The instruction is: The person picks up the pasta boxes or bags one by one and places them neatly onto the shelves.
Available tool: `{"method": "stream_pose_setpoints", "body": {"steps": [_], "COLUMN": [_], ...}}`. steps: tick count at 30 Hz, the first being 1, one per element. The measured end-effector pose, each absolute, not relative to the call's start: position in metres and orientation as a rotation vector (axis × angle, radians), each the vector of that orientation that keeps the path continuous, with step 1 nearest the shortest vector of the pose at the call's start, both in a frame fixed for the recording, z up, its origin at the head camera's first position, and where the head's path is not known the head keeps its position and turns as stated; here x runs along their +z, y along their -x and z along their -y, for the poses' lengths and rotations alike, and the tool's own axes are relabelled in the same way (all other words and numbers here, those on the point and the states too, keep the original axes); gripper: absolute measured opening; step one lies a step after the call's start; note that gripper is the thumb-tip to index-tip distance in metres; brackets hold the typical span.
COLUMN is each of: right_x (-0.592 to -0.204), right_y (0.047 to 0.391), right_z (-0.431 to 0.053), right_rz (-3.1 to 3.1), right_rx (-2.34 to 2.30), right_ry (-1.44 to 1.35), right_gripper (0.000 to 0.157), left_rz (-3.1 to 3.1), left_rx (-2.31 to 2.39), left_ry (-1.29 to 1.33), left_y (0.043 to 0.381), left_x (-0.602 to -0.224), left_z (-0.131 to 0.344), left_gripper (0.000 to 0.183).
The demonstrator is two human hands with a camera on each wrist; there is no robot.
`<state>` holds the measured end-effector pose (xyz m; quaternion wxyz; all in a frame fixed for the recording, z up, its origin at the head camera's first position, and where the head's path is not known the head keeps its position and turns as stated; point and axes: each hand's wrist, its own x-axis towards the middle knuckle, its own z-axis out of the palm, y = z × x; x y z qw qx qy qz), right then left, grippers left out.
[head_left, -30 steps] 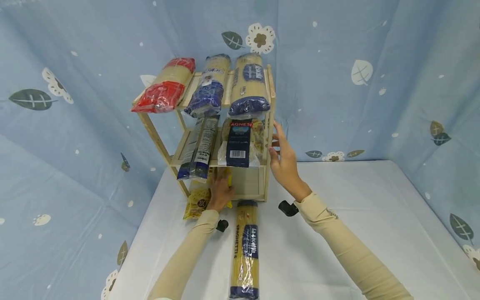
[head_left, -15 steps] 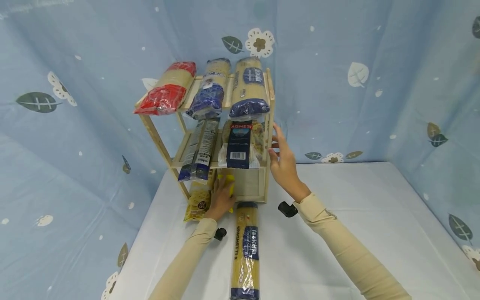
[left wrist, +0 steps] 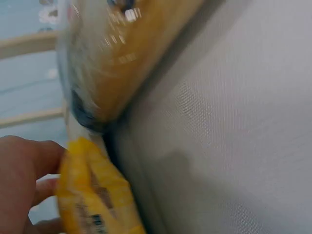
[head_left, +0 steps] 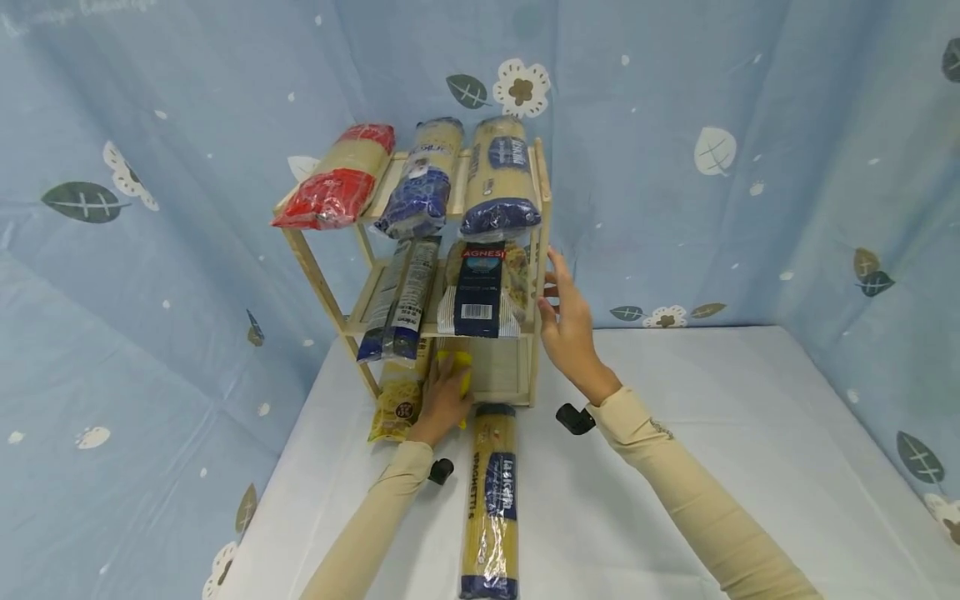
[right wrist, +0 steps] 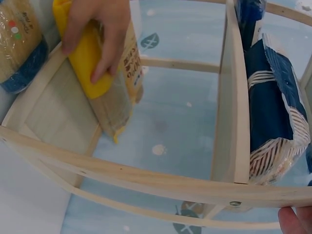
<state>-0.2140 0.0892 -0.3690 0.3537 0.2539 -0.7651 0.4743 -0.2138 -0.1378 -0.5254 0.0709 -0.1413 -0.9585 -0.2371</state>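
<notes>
My left hand (head_left: 444,398) reaches onto the bottom level of a wooden rack (head_left: 536,367) and grips a yellow pasta bag (right wrist: 90,63), thumb and fingers on either side of it. In the left wrist view that bag (left wrist: 95,190) stands partly out of frame. Another yellow pasta bag (head_left: 396,407) lies left of the hand. My right hand (head_left: 572,337) is at the rack's right side, fingertips at the wooden frame and fingers loosely bent; two fingertips (right wrist: 295,222) show in the right wrist view. A spaghetti pack (head_left: 491,500) lies on the table in front of the rack.
The middle level holds a grey-blue pack (head_left: 402,296) and an Agnesi pasta bag (head_left: 477,292). On top lie a red pasta bag (head_left: 337,179), a blue one (head_left: 422,179) and a La Sicilia pack (head_left: 501,175). A blue curtain (head_left: 675,167) hangs behind the white table (head_left: 712,450).
My left hand has shifted slightly to the right on the bottom level, and more of the yellow bag shows beside its fingers. My right hand stays at the rack's side.
</notes>
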Motion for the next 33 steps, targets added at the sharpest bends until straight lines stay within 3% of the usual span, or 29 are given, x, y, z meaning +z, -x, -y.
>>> {"method": "stream_pose_setpoints", "body": {"steps": [19,33], "right_x": [-0.371,-0.370], "right_y": [0.216,0.215], "right_z": [-0.090,-0.089], "right_rz": [1.948,1.961], "right_rx": [1.214,1.221], "right_ry": [-0.694,-0.673], "right_gripper": [0.061,0.064], "left_rz": [2.880,2.757], "left_rx": [-0.939,-0.805], "left_ry": [0.387,0.342], "left_y": [0.147,0.088], "left_x": [-0.479,-0.482], "left_z": [0.136,0.121], "left_gripper": [0.043,0.046]}}
